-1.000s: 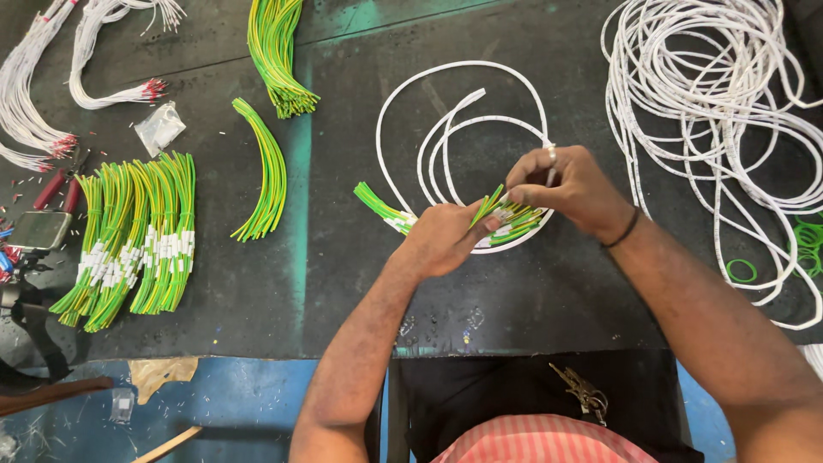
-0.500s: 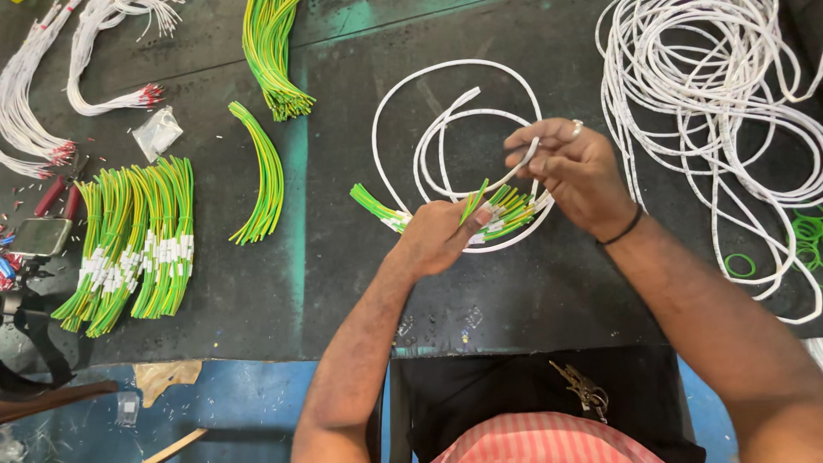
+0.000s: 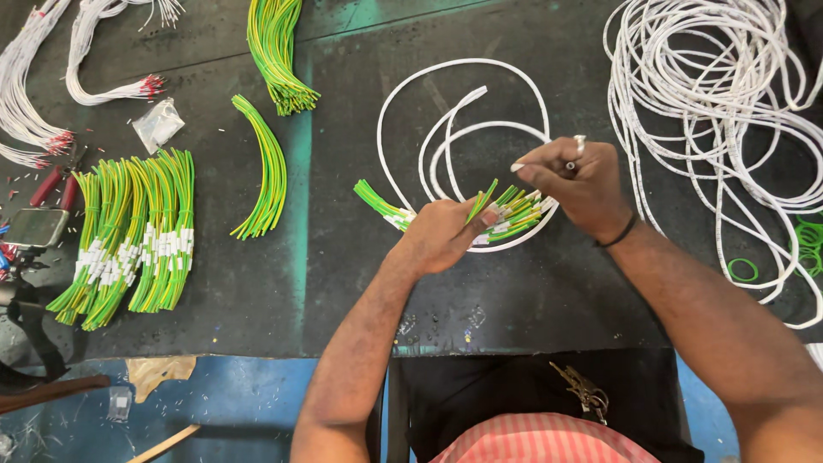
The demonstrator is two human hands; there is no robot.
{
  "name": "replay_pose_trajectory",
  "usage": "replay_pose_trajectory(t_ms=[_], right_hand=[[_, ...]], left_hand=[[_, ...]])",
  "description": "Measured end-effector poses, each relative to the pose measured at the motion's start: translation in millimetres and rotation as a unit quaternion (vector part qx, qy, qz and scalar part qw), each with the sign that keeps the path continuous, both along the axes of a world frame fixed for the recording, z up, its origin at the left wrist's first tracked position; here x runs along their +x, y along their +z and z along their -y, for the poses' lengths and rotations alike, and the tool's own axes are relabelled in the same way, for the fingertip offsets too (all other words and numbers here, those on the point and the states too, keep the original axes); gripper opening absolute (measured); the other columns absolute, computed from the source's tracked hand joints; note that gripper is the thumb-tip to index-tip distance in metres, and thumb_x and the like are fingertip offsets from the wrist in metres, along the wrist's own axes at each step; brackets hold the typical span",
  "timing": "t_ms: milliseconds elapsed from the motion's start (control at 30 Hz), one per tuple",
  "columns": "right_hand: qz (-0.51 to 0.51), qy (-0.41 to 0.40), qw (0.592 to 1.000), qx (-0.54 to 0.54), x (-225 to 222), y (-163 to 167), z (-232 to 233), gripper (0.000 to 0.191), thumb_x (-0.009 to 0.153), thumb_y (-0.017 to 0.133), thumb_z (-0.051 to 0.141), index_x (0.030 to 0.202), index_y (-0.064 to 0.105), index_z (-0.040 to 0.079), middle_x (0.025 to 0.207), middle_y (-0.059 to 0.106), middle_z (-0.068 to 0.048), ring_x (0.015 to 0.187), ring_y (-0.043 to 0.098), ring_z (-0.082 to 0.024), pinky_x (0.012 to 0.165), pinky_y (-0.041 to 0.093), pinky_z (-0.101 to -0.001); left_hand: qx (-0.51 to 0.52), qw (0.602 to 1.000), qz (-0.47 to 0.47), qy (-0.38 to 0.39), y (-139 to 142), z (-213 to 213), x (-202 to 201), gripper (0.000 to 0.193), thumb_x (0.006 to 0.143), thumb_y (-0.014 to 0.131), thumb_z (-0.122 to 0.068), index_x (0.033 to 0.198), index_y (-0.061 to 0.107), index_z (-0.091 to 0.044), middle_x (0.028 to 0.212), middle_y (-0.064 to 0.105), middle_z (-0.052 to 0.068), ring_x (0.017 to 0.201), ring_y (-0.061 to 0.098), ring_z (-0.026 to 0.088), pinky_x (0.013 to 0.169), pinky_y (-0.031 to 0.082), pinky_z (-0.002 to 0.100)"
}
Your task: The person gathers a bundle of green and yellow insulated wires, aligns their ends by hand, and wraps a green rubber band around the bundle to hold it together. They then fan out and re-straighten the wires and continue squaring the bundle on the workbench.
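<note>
Along the left edge of the table (image 3: 343,283) lie white wire looms with red ends (image 3: 26,111), red-handled pliers (image 3: 51,184), and a flat stack of green-and-yellow wire lengths with white sleeves (image 3: 129,240). Near them sits a small clear bag (image 3: 159,124), then one curved bunch of green-and-yellow wires (image 3: 266,171), and a further bunch at the far edge (image 3: 274,51).

Towards the middle of the table, my left hand (image 3: 441,236) grips a small bundle of green-and-yellow wires (image 3: 506,214), my fingers closed around it, with one wire (image 3: 482,201) standing up from the rest. The bundle lies inside a loose loop of white cable (image 3: 463,94).

My right hand (image 3: 574,184) hovers just above the bundle's sleeved ends, thumb and forefinger pinched together on something small that I cannot make out. I judge this to be the sorting or sleeving of single wires, one at a time. The next move, as I see it, calls for a steady left grip and a fine pinch on one wire end.

At the right edge lies a large tangle of white cable (image 3: 720,94), with green rubber bands (image 3: 741,270) beside it.
</note>
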State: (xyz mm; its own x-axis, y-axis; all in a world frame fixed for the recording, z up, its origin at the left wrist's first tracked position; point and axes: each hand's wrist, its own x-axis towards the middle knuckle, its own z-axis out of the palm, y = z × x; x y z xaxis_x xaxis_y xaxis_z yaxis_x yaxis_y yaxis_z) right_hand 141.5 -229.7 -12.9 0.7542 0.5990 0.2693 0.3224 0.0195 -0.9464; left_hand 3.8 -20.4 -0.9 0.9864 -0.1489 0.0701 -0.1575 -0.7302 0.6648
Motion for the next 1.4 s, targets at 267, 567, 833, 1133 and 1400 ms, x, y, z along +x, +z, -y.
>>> replay_pose_trajectory(t_ms=[267, 567, 833, 1133, 1400], right_hand=[[0.172, 0.104, 0.979, 0.035, 8, 16, -6, 0.014, 0.093, 0.078, 0.005, 0.106, 0.074, 0.006, 0.101, 0.072, -0.006, 0.087, 0.067, -0.009, 0.073, 0.051, -0.0226], [0.096, 0.097, 0.991, 0.011, 3, 13, -3, 0.013, 0.093, 0.076, 0.004, 0.106, 0.075, 0.003, 0.105, 0.074, -0.007, 0.087, 0.066, -0.007, 0.071, 0.051, -0.0218], [0.076, 0.130, 0.988, -0.039, 5, 25, 5, 0.006, 0.087, 0.074, -0.001, 0.092, 0.074, 0.003, 0.093, 0.070, -0.004, 0.077, 0.060, -0.005, 0.061, 0.045, -0.0212], [0.059, 0.175, 0.982, -0.028, 5, 36, 5, 0.006, 0.090, 0.075, 0.005, 0.096, 0.074, 0.002, 0.096, 0.068, -0.003, 0.086, 0.063, -0.008, 0.072, 0.049, -0.0232], [0.012, 0.210, 0.977, -0.033, 8, 27, 0, 0.010, 0.092, 0.074, 0.009, 0.098, 0.074, 0.001, 0.098, 0.070, -0.004, 0.093, 0.065, -0.011, 0.083, 0.052, -0.0265]], left_hand=[[0.007, 1.000, 0.013, -0.016, -1, 1, 1, 0.042, 0.107, 0.040, -0.044, 0.121, 0.061, -0.011, 0.080, 0.069, 0.021, 0.081, 0.068, 0.044, 0.071, 0.049, 0.054], [0.012, 1.000, -0.017, -0.014, 3, 5, 0, 0.044, 0.105, 0.039, -0.046, 0.124, 0.062, -0.013, 0.082, 0.070, 0.020, 0.082, 0.068, 0.043, 0.072, 0.050, 0.053], [0.041, 0.998, -0.031, -0.021, 4, 6, 1, 0.044, 0.106, 0.040, -0.046, 0.127, 0.061, -0.013, 0.082, 0.069, 0.020, 0.083, 0.068, 0.043, 0.073, 0.050, 0.054], [0.035, 0.999, -0.020, -0.037, 6, 7, 0, 0.043, 0.106, 0.041, -0.045, 0.129, 0.060, -0.014, 0.074, 0.067, 0.020, 0.076, 0.067, 0.043, 0.070, 0.050, 0.053], [0.037, 0.999, -0.021, -0.034, 5, 8, 0, 0.042, 0.107, 0.042, -0.046, 0.119, 0.062, -0.012, 0.075, 0.068, 0.019, 0.077, 0.068, 0.042, 0.070, 0.050, 0.053]])
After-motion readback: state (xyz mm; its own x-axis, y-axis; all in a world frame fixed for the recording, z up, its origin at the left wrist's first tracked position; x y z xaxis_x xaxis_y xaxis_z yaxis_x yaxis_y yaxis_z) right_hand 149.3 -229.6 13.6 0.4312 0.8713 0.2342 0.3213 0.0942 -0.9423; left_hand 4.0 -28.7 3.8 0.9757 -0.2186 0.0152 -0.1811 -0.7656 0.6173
